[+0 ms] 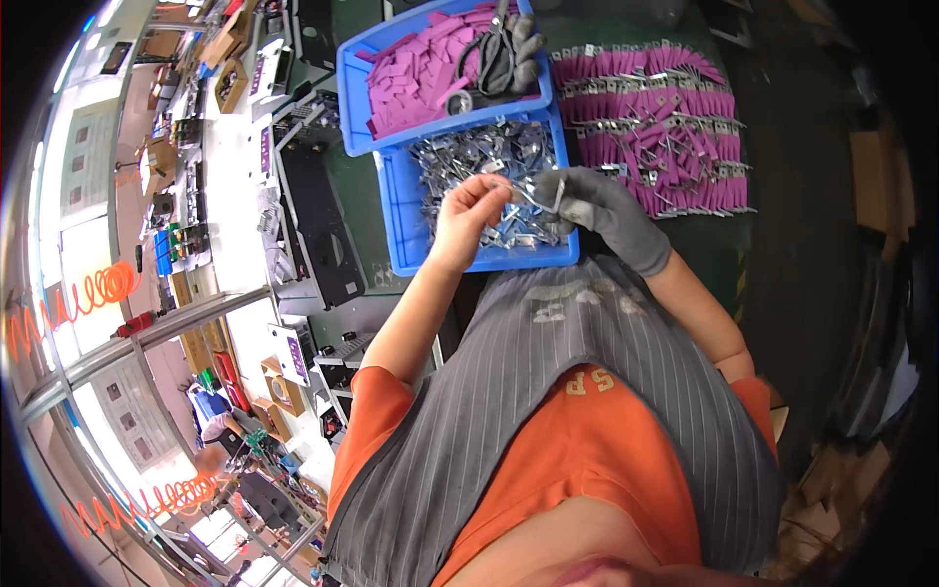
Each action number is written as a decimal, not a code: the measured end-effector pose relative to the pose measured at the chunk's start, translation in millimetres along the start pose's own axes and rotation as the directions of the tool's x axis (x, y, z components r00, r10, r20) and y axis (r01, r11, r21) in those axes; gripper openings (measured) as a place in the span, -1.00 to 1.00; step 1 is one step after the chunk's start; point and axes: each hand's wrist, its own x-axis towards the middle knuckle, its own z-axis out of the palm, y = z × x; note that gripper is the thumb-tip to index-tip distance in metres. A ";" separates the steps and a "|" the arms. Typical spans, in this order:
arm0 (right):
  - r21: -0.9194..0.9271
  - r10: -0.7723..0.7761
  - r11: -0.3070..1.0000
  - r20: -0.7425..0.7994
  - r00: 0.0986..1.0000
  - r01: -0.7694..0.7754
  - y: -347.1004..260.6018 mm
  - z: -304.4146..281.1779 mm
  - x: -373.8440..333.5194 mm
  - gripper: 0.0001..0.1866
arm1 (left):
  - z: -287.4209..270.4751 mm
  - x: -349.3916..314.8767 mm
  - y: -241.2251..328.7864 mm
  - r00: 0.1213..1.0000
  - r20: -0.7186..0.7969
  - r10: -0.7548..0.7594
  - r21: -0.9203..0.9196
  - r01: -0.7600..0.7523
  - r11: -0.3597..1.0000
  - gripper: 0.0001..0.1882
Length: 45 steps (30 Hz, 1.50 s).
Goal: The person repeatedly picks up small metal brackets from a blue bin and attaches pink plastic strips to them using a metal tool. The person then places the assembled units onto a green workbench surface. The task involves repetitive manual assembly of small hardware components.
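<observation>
My left hand point(471, 217), bare, has thumb and forefinger pinched together at one end of a small shiny metal part point(529, 195). My right hand point(611, 217) wears a grey work glove and grips the other end of that part. Both hands are over a blue bin point(403, 220) heaped with loose metal parts point(455, 161). Behind it, a second blue bin point(357, 103) holds many flat purple sleeves point(416, 73). Pliers point(497, 54) and a grey glove point(526, 54) lie among the sleeves. My fingers partly cover the metal part, so its full shape is hidden.
To the right, metal parts with purple sleeves point(650, 103) lie in several dense rows on the dark green table point(714, 235). Black metal panels point(323, 220) lie left of the bins. Farther left are workbenches, orange coiled hoses point(117, 284) and another person point(217, 428).
</observation>
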 end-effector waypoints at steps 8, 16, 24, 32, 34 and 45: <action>-0.073 0.091 0.994 0.061 0.994 -0.087 19.8 -23.4 -4.3 -0.82 | -22.1 36.5 52.8 0.892 0.082 0.444 0.784 -0.332 0.524 -0.74; -0.032 0.225 0.974 0.056 0.973 -0.223 47.0 -19.9 -13.7 -0.73 | -129.8 147.5 97.5 0.791 0.226 0.569 0.946 -0.038 -0.322 -0.83; -0.038 0.222 0.975 0.039 0.974 -0.221 47.4 -20.8 -16.0 -0.73 | -132.9 160.2 100.8 0.729 0.214 0.650 0.977 -0.156 -0.148 -0.84; -0.074 0.140 0.987 -0.019 0.990 -0.141 25.2 -16.4 -21.7 -0.71 | -30.6 72.6 90.6 0.962 -0.093 0.257 0.421 -0.195 0.886 -0.86; -0.087 0.074 0.993 -0.054 0.996 -0.078 -1.7 -8.3 -25.2 -0.72 | -12.6 49.8 70.5 0.962 -0.078 0.261 0.429 -0.203 0.880 -0.84; -0.549 -0.479 0.677 0.176 0.860 0.490 -78.1 15.4 -38.3 -0.80 | 28.7 16.8 49.6 0.698 0.351 0.625 0.836 -0.534 0.127 -0.79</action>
